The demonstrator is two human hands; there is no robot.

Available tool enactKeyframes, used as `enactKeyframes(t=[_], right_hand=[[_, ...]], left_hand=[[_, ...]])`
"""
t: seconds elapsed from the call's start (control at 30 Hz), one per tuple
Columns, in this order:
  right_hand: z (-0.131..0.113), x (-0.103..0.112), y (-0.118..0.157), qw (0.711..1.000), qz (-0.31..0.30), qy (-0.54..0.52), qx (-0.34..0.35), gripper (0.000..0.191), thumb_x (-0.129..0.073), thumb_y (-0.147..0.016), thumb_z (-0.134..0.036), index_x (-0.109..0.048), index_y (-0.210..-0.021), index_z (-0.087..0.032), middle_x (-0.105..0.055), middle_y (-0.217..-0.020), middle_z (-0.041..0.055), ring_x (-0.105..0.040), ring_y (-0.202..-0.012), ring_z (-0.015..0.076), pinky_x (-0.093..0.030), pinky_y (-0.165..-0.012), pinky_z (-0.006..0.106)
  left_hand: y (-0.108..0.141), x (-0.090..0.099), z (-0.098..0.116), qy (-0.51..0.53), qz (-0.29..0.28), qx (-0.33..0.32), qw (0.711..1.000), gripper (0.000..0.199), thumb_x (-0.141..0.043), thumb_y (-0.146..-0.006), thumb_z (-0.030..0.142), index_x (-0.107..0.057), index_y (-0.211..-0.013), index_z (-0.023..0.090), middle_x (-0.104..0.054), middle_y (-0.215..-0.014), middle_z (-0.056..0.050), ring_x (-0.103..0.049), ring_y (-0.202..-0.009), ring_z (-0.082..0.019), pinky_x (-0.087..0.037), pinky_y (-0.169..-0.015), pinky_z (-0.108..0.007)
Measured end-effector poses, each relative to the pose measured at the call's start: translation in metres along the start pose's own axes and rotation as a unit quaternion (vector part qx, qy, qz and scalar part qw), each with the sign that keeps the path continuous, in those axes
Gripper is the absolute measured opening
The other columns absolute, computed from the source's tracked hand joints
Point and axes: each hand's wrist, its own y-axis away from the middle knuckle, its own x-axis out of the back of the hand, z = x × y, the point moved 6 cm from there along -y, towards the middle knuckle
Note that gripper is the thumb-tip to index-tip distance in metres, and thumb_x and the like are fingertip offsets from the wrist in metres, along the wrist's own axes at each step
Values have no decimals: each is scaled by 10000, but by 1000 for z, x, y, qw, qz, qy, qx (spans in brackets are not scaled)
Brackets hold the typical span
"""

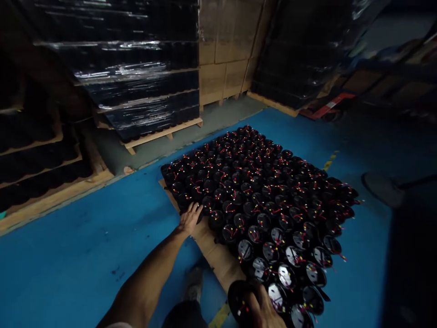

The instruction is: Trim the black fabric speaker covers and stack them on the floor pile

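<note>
Many black round housings (263, 222) with short red wires and small pale connectors stand close together in rows on a flat cardboard sheet (218, 255). At the near left edge of these rows, my left hand (190, 218) has its fingers curled over a black housing, which they mostly hide. Close to me at the bottom, my right hand (264, 310) grips another black housing (239, 298) from its right side. Red wires show in that housing's opening. The fingertips of my right hand are partly hidden.
The cardboard lies on a blue floor (85, 255). Film-wrapped dark stacks on wooden pallets (167, 132) and brown cartons (221, 59) stand behind. A red pallet jack (329, 107) is at the back right, and a round grey base (382, 189) stands at right. My shoe (194, 282) shows below.
</note>
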Motion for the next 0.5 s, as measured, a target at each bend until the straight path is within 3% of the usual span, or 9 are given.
enactKeyframes(t=[0.13,0.23,0.33,0.5], right_hand=[[-27,-31,-49,997,-61,3,54,409,-544,-772,-103,-550,-1150,-259,-565,-1266,132,-622,-1087,300,-600,-641,308],[-49,-56,-92,989,-100,33,107,377,-521,-790,-35,-585,-1109,-227,-561,-1303,131,-581,-1158,284,-570,-849,366],[-63,-82,-132,979,-134,75,135,351,-476,-868,-44,-608,-1142,-219,-521,-1398,112,-490,-1276,281,-432,-1052,470],[-67,-128,-178,968,-182,100,143,308,-460,-939,-138,-639,-1183,-197,-456,-1483,93,-359,-1381,296,-207,-1164,581]], left_hand=[[-2,-5,-8,-8,-2,-24,1000,423,-588,-919,339,-522,-1316,209,-478,-1415,-108,-523,-1227,-262,-486,-993,-494],[-3,-6,-14,-18,-2,-40,999,415,-595,-915,336,-531,-1301,199,-498,-1391,-107,-540,-1203,-257,-505,-969,-483],[-6,-8,-19,-28,-2,-57,998,402,-597,-915,328,-538,-1290,196,-511,-1373,-105,-551,-1186,-251,-514,-955,-473],[-10,-12,-24,-47,2,-83,995,397,-598,-915,311,-537,-1289,195,-518,-1361,-104,-561,-1168,-245,-531,-931,-456]])
